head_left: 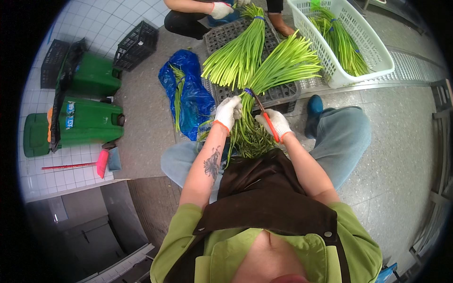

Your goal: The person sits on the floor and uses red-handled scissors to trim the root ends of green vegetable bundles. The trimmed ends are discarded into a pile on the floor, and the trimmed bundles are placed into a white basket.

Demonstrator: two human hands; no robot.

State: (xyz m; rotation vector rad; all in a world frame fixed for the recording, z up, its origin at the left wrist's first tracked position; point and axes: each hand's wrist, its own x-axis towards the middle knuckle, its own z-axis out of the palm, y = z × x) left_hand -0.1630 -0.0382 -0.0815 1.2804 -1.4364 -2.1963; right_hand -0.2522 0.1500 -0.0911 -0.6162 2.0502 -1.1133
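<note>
My left hand [228,112], in a white glove, is closed around a bundle of long green garlic scapes [286,61], just below its purple band. The bundle's cut ends fan out to the upper right over a dark plastic crate. My right hand [279,123], also gloved, grips scissors with orange handles [270,124]. Their dark blades point up and left, reaching the stems right at the band. A second banded bundle [240,49] lies beside it on the crate [283,92]. Below my hands hangs a tangle of thin, curling stem tips [250,139].
A blue plastic bag [196,108] with loose stems lies left of the crate. A white basket [381,63] with more bundles stands at upper right. Across the crate, a person's gloved hand [221,10] is near the second bundle. Green bins [89,120] line the left wall.
</note>
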